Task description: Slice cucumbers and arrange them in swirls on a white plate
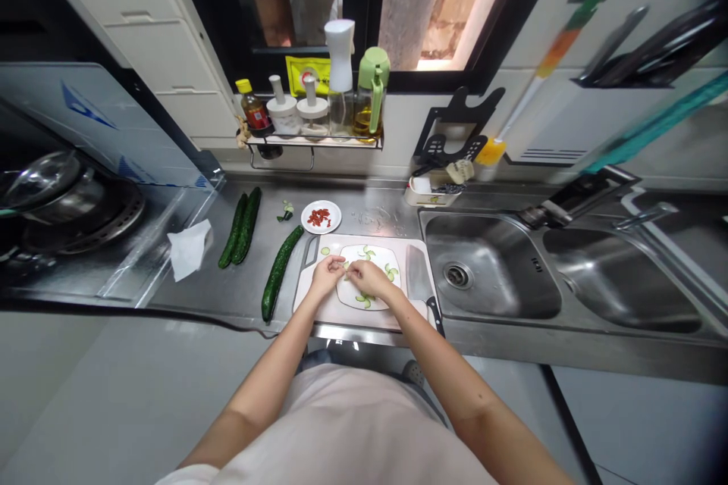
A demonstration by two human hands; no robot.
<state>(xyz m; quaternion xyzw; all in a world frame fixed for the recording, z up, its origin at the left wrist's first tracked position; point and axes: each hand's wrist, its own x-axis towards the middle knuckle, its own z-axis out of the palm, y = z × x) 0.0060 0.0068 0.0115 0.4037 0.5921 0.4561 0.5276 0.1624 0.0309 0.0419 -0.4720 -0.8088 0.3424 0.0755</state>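
My left hand [328,273] and my right hand [368,279] meet over the left side of a white squarish plate [377,291]. Their fingertips pinch together at a small pale-green cucumber slice [346,266], partly covered by the fingers. Curved cucumber slices lie in small fan-like groups on the plate, one such group [391,272] at its right. Beneath the plate is a light cutting board [325,313], with a single round cucumber slice [325,251] near its upper left. A kitchen knife [418,273] lies along the board's right side, its black handle towards me.
Left of the board lies a whole cucumber [280,273], with two more cucumbers [244,227] farther left beside a white paper towel [189,248]. A small dish [308,223] of red bits stands behind the board. Right is a double sink [489,295]; bottles line a rack [318,142] above.
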